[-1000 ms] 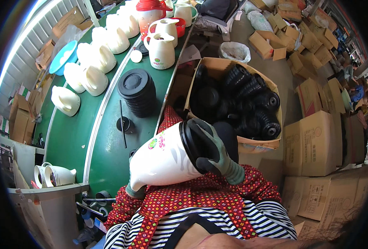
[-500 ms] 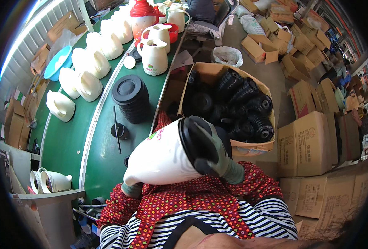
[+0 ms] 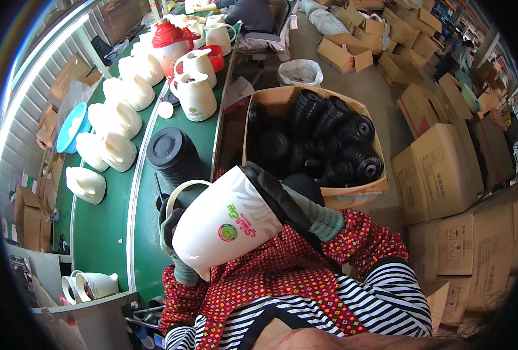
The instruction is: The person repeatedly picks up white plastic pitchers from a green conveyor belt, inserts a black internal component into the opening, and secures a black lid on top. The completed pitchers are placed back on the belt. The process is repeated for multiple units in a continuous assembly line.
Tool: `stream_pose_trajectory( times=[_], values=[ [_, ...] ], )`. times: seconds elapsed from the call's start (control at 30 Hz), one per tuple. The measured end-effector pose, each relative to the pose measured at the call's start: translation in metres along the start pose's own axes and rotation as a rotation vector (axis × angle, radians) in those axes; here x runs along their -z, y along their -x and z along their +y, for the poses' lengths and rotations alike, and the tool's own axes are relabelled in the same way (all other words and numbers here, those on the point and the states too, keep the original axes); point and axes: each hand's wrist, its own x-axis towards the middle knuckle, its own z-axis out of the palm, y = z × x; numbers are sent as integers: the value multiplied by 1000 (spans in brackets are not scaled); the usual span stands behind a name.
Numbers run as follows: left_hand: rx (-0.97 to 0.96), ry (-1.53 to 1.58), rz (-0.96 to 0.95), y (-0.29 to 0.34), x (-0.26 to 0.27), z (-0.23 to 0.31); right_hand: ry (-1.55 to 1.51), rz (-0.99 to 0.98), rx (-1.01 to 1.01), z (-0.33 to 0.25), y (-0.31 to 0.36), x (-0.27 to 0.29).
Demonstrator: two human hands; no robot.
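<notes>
A white jug body (image 3: 227, 224) with a printed pattern and a looped handle lies tilted across my lap, spout end to the lower left. My left hand (image 3: 170, 236), in a grey-green glove with dark fingers, grips the jug at its spout end beside the handle. My right hand (image 3: 291, 204), gloved alike, is closed round the other end, its dark fingers over the rim. What the left palm touches inside is hidden, and the black part at the right end is mostly covered by my glove. Nearby on the green bench stands a stack of black round discs (image 3: 174, 154).
White jug tops (image 3: 119, 143) line the green bench (image 3: 107, 233). White jugs (image 3: 194, 96) and a red-topped flask (image 3: 171, 46) stand farther off. A carton (image 3: 352, 189) of black ribbed parts stands right of the bench, with stacked cartons (image 3: 434, 175) beyond. A person sits at the far end.
The jug has turned in my hands, so its handle and print now show on top. My left hand has come into view beside the handle. The view has shifted slightly.
</notes>
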Motion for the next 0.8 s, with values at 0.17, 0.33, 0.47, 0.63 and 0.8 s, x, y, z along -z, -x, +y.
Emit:
stream_pose_trajectory(
  times=[0.17, 0.33, 0.47, 0.63, 0.8],
  values=[
    [29, -10, -70, -2, -10, -5, 523, -28, 330, 17, 8, 1],
    [12, -88, -93, -16, -23, -7, 1297, -98, 612, -36, 29, -47],
    [-58, -177, -14, -32, -20, -2, 665, -23, 398, -29, 24, -47],
    [-95, -231, 3, -54, -20, 5, -155, -55, -84, 4, 11, 15],
    [-30, -258, -186, -47, -69, -19, 1026, -84, 623, -6, 23, -4]
  ],
)
